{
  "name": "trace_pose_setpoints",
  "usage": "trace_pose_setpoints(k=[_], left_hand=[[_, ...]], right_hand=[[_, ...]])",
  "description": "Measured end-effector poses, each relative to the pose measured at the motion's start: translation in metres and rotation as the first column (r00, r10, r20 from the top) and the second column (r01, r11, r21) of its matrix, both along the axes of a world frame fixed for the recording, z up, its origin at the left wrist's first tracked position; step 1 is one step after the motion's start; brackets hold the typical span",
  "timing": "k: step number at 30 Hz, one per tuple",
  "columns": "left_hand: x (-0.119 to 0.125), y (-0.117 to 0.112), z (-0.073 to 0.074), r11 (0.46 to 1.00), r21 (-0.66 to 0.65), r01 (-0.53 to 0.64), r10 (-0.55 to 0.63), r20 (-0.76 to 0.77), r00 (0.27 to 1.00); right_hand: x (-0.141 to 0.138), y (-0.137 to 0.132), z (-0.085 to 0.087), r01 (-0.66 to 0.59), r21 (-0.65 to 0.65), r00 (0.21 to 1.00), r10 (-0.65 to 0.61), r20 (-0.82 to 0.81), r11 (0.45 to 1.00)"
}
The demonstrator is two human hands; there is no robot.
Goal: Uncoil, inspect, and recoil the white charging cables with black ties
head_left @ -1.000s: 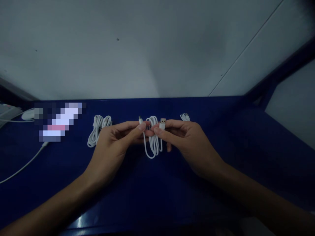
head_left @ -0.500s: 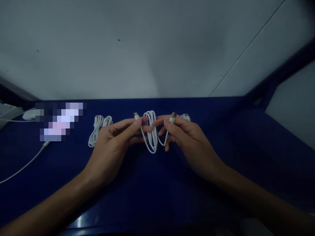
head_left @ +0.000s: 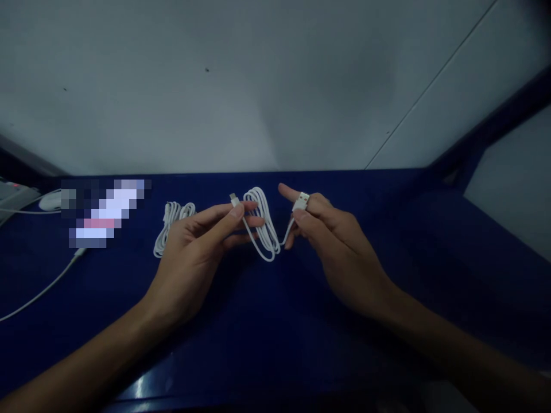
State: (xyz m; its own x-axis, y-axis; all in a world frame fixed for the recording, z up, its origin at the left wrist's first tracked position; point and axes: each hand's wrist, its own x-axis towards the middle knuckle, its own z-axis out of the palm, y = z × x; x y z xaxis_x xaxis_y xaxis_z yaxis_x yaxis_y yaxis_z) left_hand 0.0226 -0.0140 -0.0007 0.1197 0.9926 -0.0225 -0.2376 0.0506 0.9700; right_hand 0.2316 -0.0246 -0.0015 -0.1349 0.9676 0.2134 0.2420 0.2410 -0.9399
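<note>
Plugs [head_left: 300, 205] farther apart, blue table [head_left: 258, 344], grey wall [head_left: 206, 120].

The white cable [head_left: 267, 229] in the middle looks like smooth plastic, and its first plug [head_left: 233, 199], at ten o'clock, and second plug [head_left: 302, 201], at two o'clock, have white plastic bodies with shiny metal ends. The blue desk [head_left: 258, 338] is smooth and glossy, brightest near seven o'clock. At twelve o'clock, the grey panel [head_left: 181, 115] looks dull and mostly smooth.
</note>
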Motion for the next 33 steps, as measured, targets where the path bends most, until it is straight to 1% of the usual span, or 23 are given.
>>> trace_pose_setpoints(k=[1,3,6,8,11,15,18,23,26,29,33], left_hand=[[-0.0003,-0.0001,0.0001,1.000,0.006,-0.006,0.006,-0.003,1.000],[-0.0008,-0.0006,0.0005,1.000,0.015,-0.013,0.013,-0.011,1.000],[-0.0009,-0.0016,0.0014,1.000,0.023,0.004,-0.004,-0.026,1.000],[-0.0009,-0.0022,0.0019,0.999,0.037,0.035,-0.034,-0.038,0.999],[-0.0019,-0.0029,0.0019,0.996,0.051,0.073,-0.070,-0.066,0.995],[-0.0049,-0.0035,0.0018,0.995,0.050,0.088,-0.081,-0.120,0.989],[-0.0060,-0.0032,0.0023,0.991,0.021,0.132,-0.129,-0.124,0.984],[-0.0051,-0.0014,0.0011,0.974,-0.040,0.221,-0.223,-0.045,0.974],[-0.0054,0.0000,0.0008,0.970,-0.054,0.238,-0.240,-0.044,0.970],[-0.0061,0.0008,0.0019,0.967,-0.036,0.254,-0.255,-0.047,0.966],[-0.0064,0.0011,0.0017,0.962,-0.029,0.270,-0.272,-0.060,0.961]], right_hand=[[-0.0002,-0.0001,0.0013,-0.005,0.017,1.000,0.005,-0.001,1.000],[-0.0007,0.0006,0.0025,-0.020,0.012,0.998,0.021,-0.062,1.000],[-0.0013,0.0032,0.0021,-0.045,-0.044,0.978,0.035,-0.205,0.998],[-0.0010,0.0049,0.0022,-0.073,-0.067,0.965,0.054,-0.257,0.995],[0.0002,0.0061,0.0039,-0.135,-0.096,0.955,0.104,-0.278,0.986],[0.0011,0.0062,0.0056,-0.198,-0.133,0.947,0.154,-0.282,0.971],[0.0009,0.0069,0.0042,-0.198,-0.193,0.949,0.139,-0.282,0.961],[-0.0008,0.0083,-0.0010,-0.224,-0.280,0.917,0.105,-0.385,0.934],[-0.0029,0.0084,-0.0014,-0.237,-0.313,0.907,0.094,-0.411,0.920],[-0.0044,0.0082,-0.0005,-0.225,-0.342,0.905,0.066,-0.421,0.912],[-0.0033,0.0079,-0.0004,-0.249,-0.368,0.899,0.073,-0.431,0.896]])
